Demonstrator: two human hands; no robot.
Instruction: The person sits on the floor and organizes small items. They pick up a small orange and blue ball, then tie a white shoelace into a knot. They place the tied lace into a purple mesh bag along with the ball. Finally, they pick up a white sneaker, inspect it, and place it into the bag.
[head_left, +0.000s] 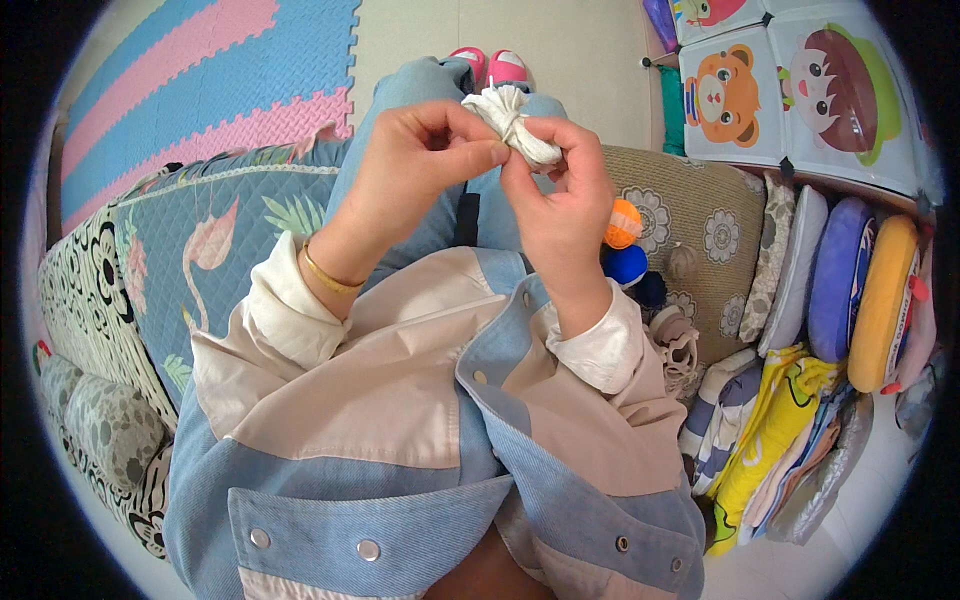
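A small bundle of white cord (517, 124), wrapped around its middle, is held up above my knees. My left hand (431, 146) pinches at its lower edge with thumb and index finger; a gold bangle circles that wrist. My right hand (559, 169) grips the bundle's right end between thumb and bent fingers. The fingertips of both hands nearly meet at the cord. Whether a thin strand lies between them is too small to tell. To the right of my right hand, an orange ball-like item (623, 223) and a blue one (625, 265) lie on the patterned seat cover.
Beige cord (679, 356) lies beside my right sleeve. Cushions (840, 277) and folded cloths (765, 442) line the right side, below a cube cabinet with cartoon doors (724, 97). A quilted flamingo cover (240, 240) spreads at left, and foam mats (210, 82) cover the floor beyond.
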